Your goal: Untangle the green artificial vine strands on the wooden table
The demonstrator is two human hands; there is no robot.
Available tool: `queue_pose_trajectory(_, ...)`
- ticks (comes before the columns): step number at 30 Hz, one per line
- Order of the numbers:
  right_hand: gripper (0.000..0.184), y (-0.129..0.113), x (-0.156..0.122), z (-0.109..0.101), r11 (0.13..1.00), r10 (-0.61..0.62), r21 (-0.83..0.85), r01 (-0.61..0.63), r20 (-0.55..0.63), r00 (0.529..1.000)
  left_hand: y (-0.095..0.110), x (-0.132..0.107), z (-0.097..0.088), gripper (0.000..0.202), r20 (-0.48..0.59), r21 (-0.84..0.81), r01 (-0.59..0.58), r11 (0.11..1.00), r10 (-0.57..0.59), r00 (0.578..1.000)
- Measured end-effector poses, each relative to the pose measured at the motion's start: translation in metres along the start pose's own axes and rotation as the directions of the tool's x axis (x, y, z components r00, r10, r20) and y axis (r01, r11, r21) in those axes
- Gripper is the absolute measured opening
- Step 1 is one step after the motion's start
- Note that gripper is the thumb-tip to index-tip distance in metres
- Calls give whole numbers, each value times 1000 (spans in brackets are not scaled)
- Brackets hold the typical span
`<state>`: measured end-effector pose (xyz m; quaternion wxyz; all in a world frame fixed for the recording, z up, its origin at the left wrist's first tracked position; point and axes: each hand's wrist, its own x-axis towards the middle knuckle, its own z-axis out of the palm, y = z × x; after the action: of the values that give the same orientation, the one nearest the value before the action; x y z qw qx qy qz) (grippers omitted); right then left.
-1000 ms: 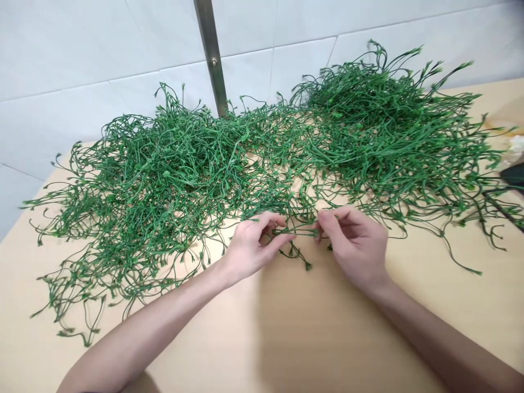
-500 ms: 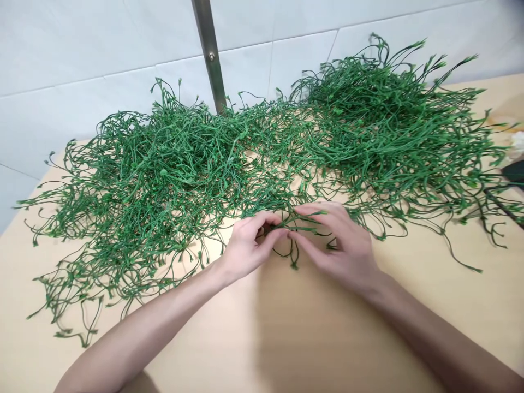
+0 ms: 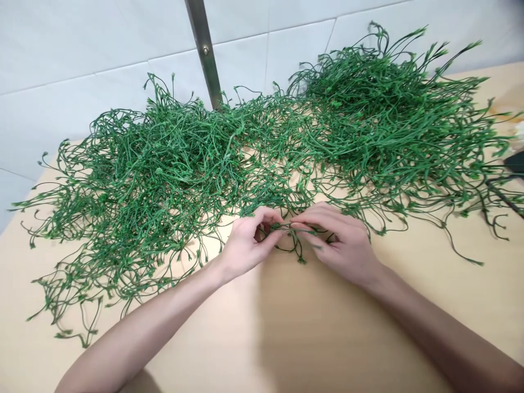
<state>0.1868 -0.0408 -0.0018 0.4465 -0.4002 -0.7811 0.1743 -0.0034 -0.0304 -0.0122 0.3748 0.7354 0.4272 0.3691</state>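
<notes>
Between my hands, at the near edge of the heap, are a few thin green artificial plant stems (image 3: 291,248) with small tufted tips. My left hand (image 3: 250,240) pinches them with thumb and forefinger. My right hand (image 3: 341,243) is closed just beside it, its thumb and fingertips pressed on the same stems, some of which run under the palm. One stem dangles in a loop below the fingertips. How the stems join is hidden by the fingers.
A tangled heap of similar green stems (image 3: 164,158) covers the left and back of the pale wooden table (image 3: 229,338). A taller pile (image 3: 380,114) lies at the right. A metal post (image 3: 204,52) stands before the tiled wall (image 3: 102,38). A dark object (image 3: 514,162) sits at the right edge.
My right hand's fingers have closed from a spread position onto the stems, near the left fingertips. My left hand keeps its pinch. The view has shifted slightly.
</notes>
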Motion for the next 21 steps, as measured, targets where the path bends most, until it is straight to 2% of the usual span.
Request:
queue_pose_trajectory(5, 12, -4, 1, 1, 997, 64, -29, -66, -81, 995, -2, 0, -1, 19, 64, -17, -5, 1000, 6, 998)
queue_pose_trajectory(9, 10, -3, -2, 1, 989, 139, -34, -142, -75, 987, 0, 1, -3, 19, 77, -12, -59, 998, 59, 995)
queue_pose_trajectory(12, 10, -1, -3, 0, 982, 181, -48, -184, -60, 982, 3, 3, -7, 36, 54, -30, -136, 990, 138, 989)
queue_pose_trajectory(14, 11, -1, -3, -1, 984, 168, -47, -170, -43, 985, 5, 3, -8, 42, 69, -66, -144, 987, 148, 987)
queue_pose_trajectory(17, 12, -2, -3, 0, 993, 112, -21, -112, -11, 994, 5, 3, -8, 36, 92, -94, -40, 995, 49, 995)
queue_pose_trajectory(19, 14, -3, -2, 2, 998, 68, 5, -68, 13, 998, 5, 2, -5, 28, 70, -100, 4, 995, 3, 998)
queue_pose_trajectory(21, 15, -3, -3, 4, 999, 25, 31, -26, 31, 999, 4, 2, -2, 27, 33, -122, -5, 992, 9, 999)
